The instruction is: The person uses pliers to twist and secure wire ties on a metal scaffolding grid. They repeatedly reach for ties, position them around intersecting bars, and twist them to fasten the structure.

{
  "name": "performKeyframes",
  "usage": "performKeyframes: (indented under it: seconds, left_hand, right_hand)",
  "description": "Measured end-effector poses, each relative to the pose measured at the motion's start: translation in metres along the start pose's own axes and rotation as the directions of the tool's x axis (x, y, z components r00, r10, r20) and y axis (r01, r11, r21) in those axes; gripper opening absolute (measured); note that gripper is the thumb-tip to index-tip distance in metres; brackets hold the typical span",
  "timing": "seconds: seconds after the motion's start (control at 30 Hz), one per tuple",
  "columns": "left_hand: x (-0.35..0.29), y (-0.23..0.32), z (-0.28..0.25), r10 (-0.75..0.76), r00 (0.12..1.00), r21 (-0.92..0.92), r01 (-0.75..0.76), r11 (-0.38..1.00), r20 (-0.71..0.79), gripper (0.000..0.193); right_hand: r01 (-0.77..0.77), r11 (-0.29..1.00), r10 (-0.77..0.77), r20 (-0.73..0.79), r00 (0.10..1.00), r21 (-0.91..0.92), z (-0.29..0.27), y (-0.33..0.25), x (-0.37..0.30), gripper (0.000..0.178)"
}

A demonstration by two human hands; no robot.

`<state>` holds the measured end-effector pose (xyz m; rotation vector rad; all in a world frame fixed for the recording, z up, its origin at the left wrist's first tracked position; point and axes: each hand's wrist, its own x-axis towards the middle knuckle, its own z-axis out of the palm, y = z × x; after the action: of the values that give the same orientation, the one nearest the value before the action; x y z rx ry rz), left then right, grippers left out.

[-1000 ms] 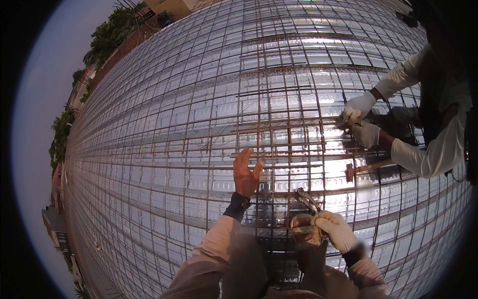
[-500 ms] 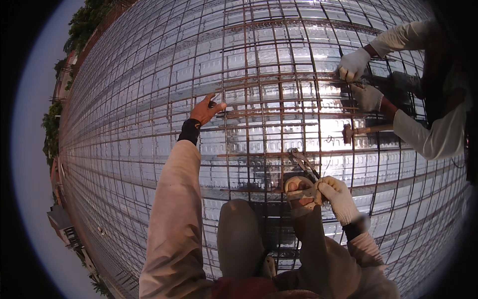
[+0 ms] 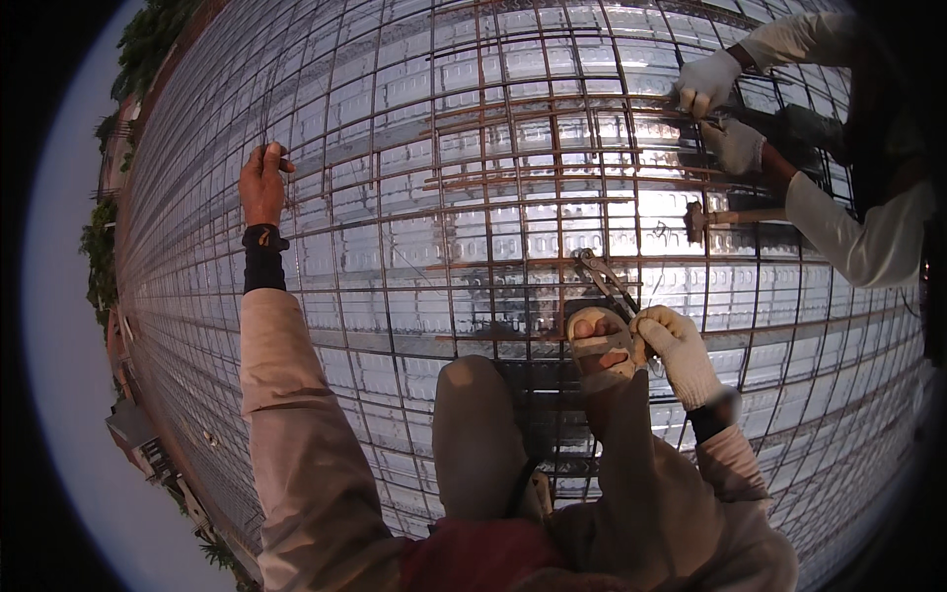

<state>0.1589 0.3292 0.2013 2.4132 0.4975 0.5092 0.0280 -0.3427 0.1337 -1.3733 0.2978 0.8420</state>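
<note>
My left hand [image 3: 263, 187], bare above a black wristband, is stretched out over the rebar mesh [image 3: 375, 178] at the left. Its fingers are curled in; whether something thin is between them I cannot make out. In a white knit glove, my right hand [image 3: 675, 347] is closed around the handles of a pair of metal pliers [image 3: 604, 278]. The pliers' head points up and left, just above the bars. Beside that hand rests my sandalled foot [image 3: 599, 345], and my bent knee [image 3: 472, 409] is to its left.
At the upper right a co-worker's two gloved hands [image 3: 708, 84] work at a crossing of bars. A hammer [image 3: 696, 222] with a wooden handle lies near them. Shiny ribbed metal decking [image 3: 414, 266] shows under the bars. Trees [image 3: 102, 257] and buildings stand beyond the left edge.
My left hand has swung left and a little farther out, and its fingers have drawn together. The right hand keeps hold of the pliers. The view has shifted slightly.
</note>
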Motion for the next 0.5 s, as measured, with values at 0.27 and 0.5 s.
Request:
performKeyframes:
  seconds: [0.27, 0.5]
  left_hand:
    - [0.110, -0.016, -0.141, -0.460, 0.842, -0.384, 0.340, 0.859, -0.284, 0.030]
    - [0.249, 0.001, -0.252, -0.092, 0.968, 0.265, 0.155, 0.952, -0.235, 0.066]
  right_hand:
    - [-0.022, 0.997, 0.019, -0.031, 0.999, -0.072, 0.005, -0.004, -0.001, 0.024]
    - [0.004, 1.000, -0.003, 0.077, 0.997, -0.011, 0.023, 0.003, 0.012, 0.025]
